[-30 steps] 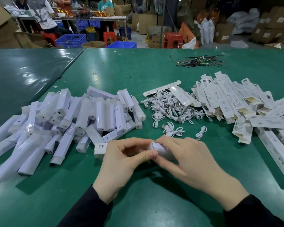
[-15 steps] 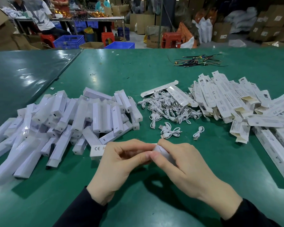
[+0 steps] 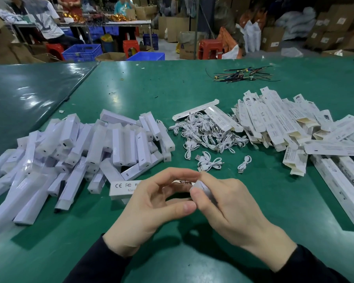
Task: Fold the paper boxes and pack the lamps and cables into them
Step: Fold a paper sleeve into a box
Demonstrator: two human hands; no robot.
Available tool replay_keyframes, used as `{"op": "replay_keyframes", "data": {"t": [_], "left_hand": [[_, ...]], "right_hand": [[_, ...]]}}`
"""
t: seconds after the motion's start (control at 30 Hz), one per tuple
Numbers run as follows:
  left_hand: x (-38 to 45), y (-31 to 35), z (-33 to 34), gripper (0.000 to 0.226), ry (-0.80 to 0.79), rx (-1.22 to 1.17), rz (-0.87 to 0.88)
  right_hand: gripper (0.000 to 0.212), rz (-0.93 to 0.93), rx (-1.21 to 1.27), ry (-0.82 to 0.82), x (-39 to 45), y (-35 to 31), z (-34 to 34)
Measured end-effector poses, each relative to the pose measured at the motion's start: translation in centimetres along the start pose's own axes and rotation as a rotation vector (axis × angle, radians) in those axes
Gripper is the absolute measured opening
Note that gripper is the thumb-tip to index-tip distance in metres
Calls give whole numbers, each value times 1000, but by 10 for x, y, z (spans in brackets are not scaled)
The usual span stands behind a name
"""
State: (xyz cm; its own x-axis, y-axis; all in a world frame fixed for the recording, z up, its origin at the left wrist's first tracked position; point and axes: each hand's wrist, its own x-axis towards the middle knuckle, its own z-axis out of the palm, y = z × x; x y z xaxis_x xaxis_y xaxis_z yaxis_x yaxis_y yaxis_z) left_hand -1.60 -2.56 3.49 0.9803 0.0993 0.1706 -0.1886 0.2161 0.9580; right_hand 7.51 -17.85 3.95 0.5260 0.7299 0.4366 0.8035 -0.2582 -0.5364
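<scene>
Paper box (image 3: pixel 123 187) (white) in left hand (image 3: pixel 151 209) grip, right hand (image 3: pixel 225 207) pinching its end flap

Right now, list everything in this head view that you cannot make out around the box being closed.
- Box in the head view: its right end and flap hide behind the left hand and right hand.
- Whether a lamp or cable is inside: hidden by the box walls and both hands.
- Its label beyond "CE FC": covered by the left hand.
- Pile of lamps: cut off at the left edge.
- Flat boxes: small print too small to read.
</scene>
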Motion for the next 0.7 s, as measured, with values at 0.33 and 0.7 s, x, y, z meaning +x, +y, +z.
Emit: {"op": "replay_keyframes", "data": {"t": [0.33, 0.7], "left_hand": [[4, -13, -1, 17, 298, 471, 162], [4, -22, -6, 57, 194, 1778, 254]], "right_hand": [[53, 234, 308, 77, 6, 20, -4], [29, 424, 376, -62, 14, 47, -22]]}}
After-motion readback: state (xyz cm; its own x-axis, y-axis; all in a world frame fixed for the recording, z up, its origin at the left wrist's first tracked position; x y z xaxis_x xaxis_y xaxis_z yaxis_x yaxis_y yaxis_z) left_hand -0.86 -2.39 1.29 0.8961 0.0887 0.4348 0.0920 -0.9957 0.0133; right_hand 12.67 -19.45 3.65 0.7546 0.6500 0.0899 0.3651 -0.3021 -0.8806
